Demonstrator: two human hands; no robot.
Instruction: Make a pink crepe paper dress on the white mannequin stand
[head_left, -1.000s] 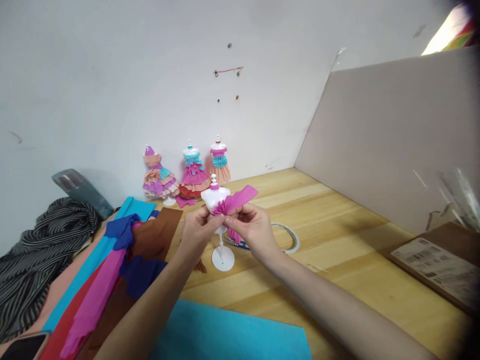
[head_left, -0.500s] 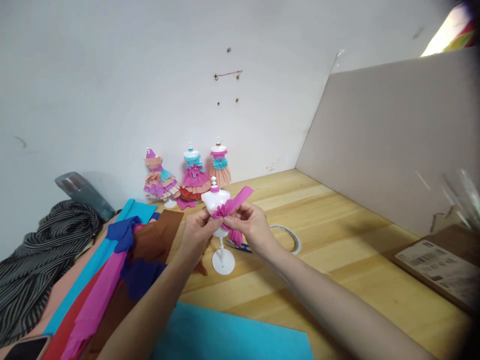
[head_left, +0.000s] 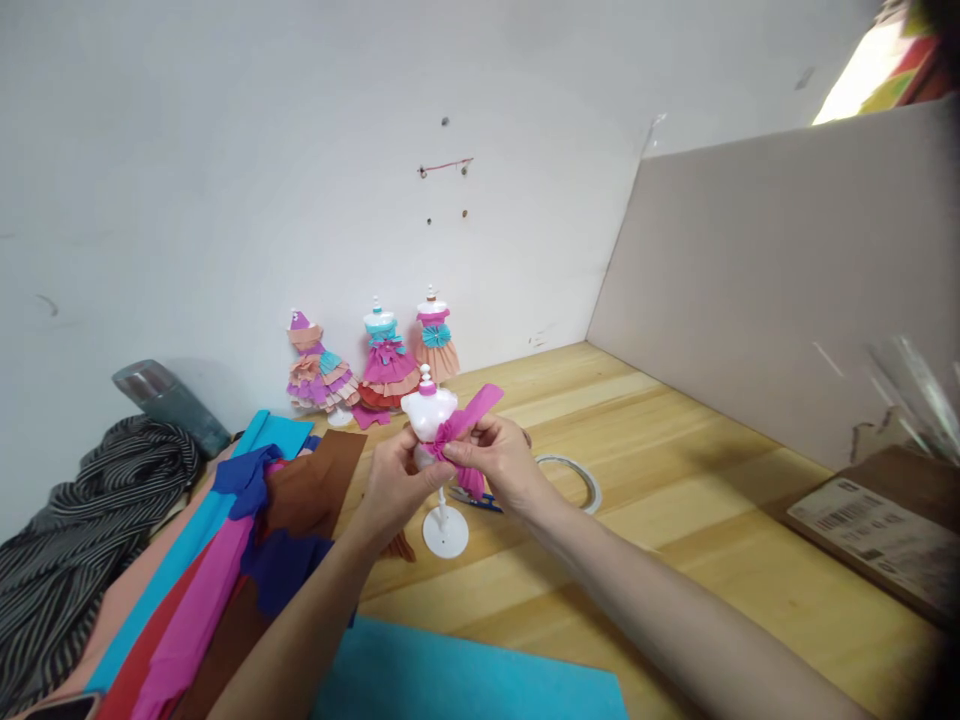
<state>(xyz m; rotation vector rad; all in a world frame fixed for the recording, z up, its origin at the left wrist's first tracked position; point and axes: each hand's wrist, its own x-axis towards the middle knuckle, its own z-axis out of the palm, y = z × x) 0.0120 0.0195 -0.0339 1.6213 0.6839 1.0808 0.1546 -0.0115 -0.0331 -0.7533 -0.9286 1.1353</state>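
A small white mannequin [head_left: 430,412] on a round base stands between my hands, with a magenta band at its neck. Gathered magenta crepe paper [head_left: 474,411] lies against its waist, one strip end pointing up to the right and another hanging below. My right hand [head_left: 499,455] pinches this paper at the waist between thumb and fingers. My left hand [head_left: 399,478] is wrapped round the mannequin's left side, its thumb close to the gathers; its fingertips are partly hidden behind the body.
Three dressed mannequins [head_left: 389,362] stand by the wall. Colored crepe paper [head_left: 300,485], striped cloth [head_left: 97,500] and a bottle [head_left: 171,405] lie left. A tape roll [head_left: 592,487] and blue-handled tool [head_left: 487,503] lie behind my right hand; a turquoise sheet [head_left: 472,675] is in front, a cardboard box [head_left: 877,530] right.
The view has shifted slightly. My left thumb has moved down a little from the gathers, and my right thumb now presses on the middle of the magenta paper.
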